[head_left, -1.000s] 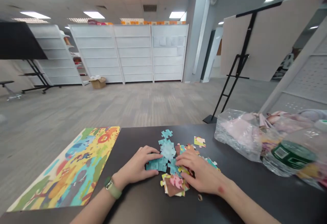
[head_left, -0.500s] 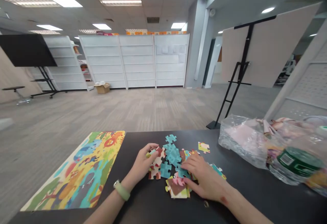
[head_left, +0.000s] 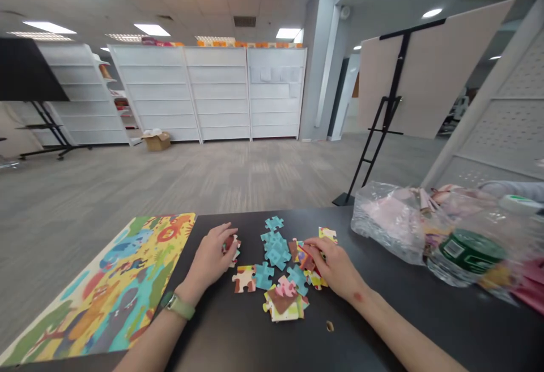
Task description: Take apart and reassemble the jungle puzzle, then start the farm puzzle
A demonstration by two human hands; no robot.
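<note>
Jigsaw pieces (head_left: 274, 250) scattered on a black table (head_left: 221, 332), between both hands.
Left hand (head_left: 208, 261) curled, grasping small pieces (head_left: 230, 248); right hand (head_left: 334, 265) fingertips on the pile, grip unclear; green-labelled container (head_left: 470, 252) beside them (barcode (head_left: 454, 249) unreadable).

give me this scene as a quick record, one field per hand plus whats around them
left hand: holds small jigsaw pieces in its fingers
right hand: rests on multicoloured jigsaw pieces
between hands: loose teal jigsaw pieces and a stacked pile on a black table
left wrist: green-strapped watch
left of hands: colourful illustrated puzzle board
right of hands: clear plastic bag
</note>
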